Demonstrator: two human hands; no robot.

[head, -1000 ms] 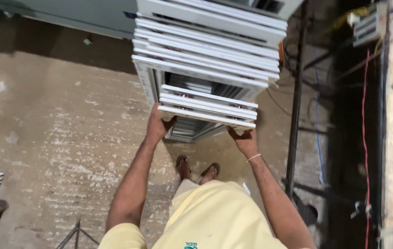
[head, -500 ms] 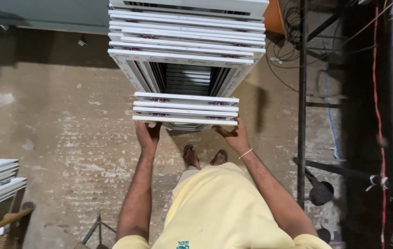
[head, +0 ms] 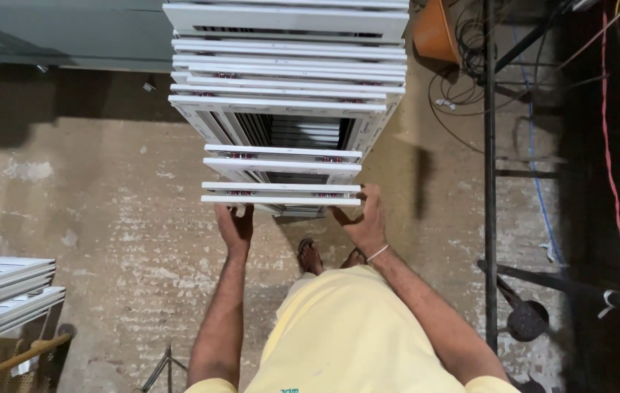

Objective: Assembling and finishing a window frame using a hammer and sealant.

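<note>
A row of white window frames [head: 281, 109] stands upright on the concrete floor in front of me. The nearest white frame [head: 281, 198] is the smallest. My left hand [head: 234, 224] grips its top edge near the left corner. My right hand [head: 364, 217], with a thin bracelet at the wrist, grips the same edge at the right corner. Both arms reach forward from my yellow shirt. My sandalled feet [head: 311, 256] show just below the frame.
More white frames [head: 4, 291] lie stacked at the left edge, with a wooden stick [head: 12, 360] beneath. A black metal rack [head: 490, 182], cables and a red wire [head: 615, 182] run along the right. An orange bucket [head: 435, 30] sits at the back.
The view has swung so the frames now stand straight ahead. Both hands have stayed on the nearest frame's top edge, spread to its two corners.
</note>
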